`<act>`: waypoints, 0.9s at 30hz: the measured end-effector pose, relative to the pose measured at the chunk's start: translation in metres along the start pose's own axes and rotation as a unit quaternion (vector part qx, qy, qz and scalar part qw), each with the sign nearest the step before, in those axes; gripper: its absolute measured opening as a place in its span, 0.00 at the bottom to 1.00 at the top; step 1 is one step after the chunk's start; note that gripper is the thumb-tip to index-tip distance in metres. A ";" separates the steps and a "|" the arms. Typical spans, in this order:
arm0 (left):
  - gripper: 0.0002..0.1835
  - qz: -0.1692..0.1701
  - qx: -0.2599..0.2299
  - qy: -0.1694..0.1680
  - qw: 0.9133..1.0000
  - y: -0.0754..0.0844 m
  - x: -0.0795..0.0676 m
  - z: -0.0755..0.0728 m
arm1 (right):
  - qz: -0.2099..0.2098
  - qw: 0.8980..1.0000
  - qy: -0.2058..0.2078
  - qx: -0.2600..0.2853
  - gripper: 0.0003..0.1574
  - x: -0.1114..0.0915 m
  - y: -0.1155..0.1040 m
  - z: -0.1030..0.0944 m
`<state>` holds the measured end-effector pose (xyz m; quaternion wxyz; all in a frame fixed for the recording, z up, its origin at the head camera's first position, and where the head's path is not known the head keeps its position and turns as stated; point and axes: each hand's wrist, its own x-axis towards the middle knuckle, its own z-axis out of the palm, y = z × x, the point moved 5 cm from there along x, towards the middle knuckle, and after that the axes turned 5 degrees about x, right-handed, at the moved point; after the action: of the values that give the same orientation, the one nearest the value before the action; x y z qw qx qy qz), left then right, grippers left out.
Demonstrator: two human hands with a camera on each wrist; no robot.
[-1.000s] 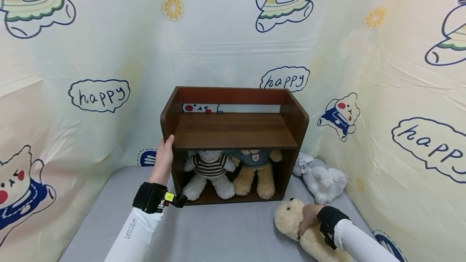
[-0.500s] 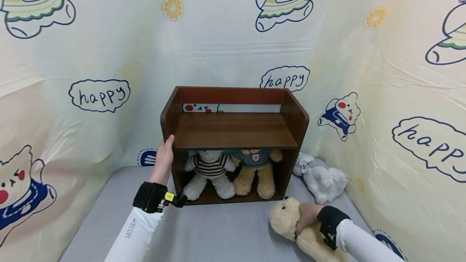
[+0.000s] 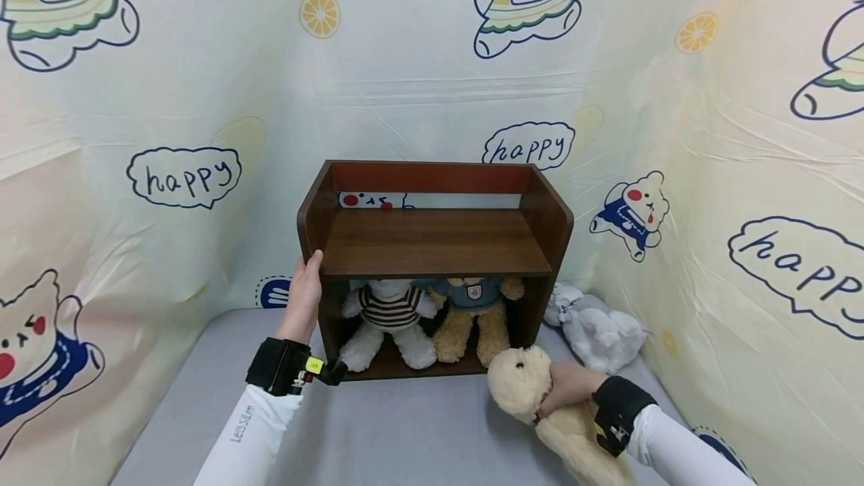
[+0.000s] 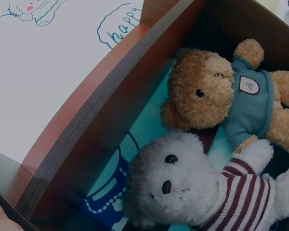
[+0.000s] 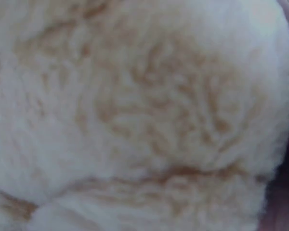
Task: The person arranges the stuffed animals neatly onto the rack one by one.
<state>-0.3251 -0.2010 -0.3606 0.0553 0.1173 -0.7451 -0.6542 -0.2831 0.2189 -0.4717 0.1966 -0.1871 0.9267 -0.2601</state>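
Observation:
My left hand (image 3: 304,300) holds the left side panel of a small brown wooden shelf (image 3: 435,242), thumb at its front edge. My right hand (image 3: 571,387) grips a cream plush toy (image 3: 518,382) round the neck; its head points left, close to the shelf's lower right front. Its pale fur (image 5: 154,106) fills the right wrist view. In the shelf's lower compartment sit a white teddy bear (image 3: 389,313) in a striped shirt and a tan teddy bear (image 3: 475,321) in a teal shirt. Both faces show in the left wrist view, but the upper board mostly hides them from the head view.
A grey and white plush toy (image 3: 603,332) lies right of the shelf, against the printed curtain (image 3: 715,163). Grey cloth (image 3: 405,426) covers the surface under everything. The shelf's upper board lies above the seated bears.
My right hand has moved left and slightly away from me with the cream plush toy, bringing its head nearer the shelf's front. My left hand and the shelf have stayed in place.

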 end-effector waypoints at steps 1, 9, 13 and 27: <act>0.39 -0.001 0.000 0.000 1.000 0.000 0.000 0.000 | -0.004 1.000 0.002 0.006 0.21 0.000 -0.001 -0.001; 0.38 0.002 0.000 0.001 1.000 -0.001 0.000 0.000 | -0.039 0.999 0.013 0.005 0.21 -0.007 -0.020 -0.006; 0.39 0.002 0.000 0.001 1.000 0.000 0.000 0.000 | -0.056 0.998 0.020 -0.006 0.20 -0.010 -0.028 -0.008; 0.39 -0.010 0.004 0.005 1.000 0.000 0.000 0.000 | -0.082 0.995 0.051 -0.008 0.19 -0.013 -0.049 -0.018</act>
<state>-0.3247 -0.2014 -0.3607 0.0523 0.1280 -0.7461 -0.6513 -0.2682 0.1933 -0.4263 0.1252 -0.2508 0.9189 -0.2775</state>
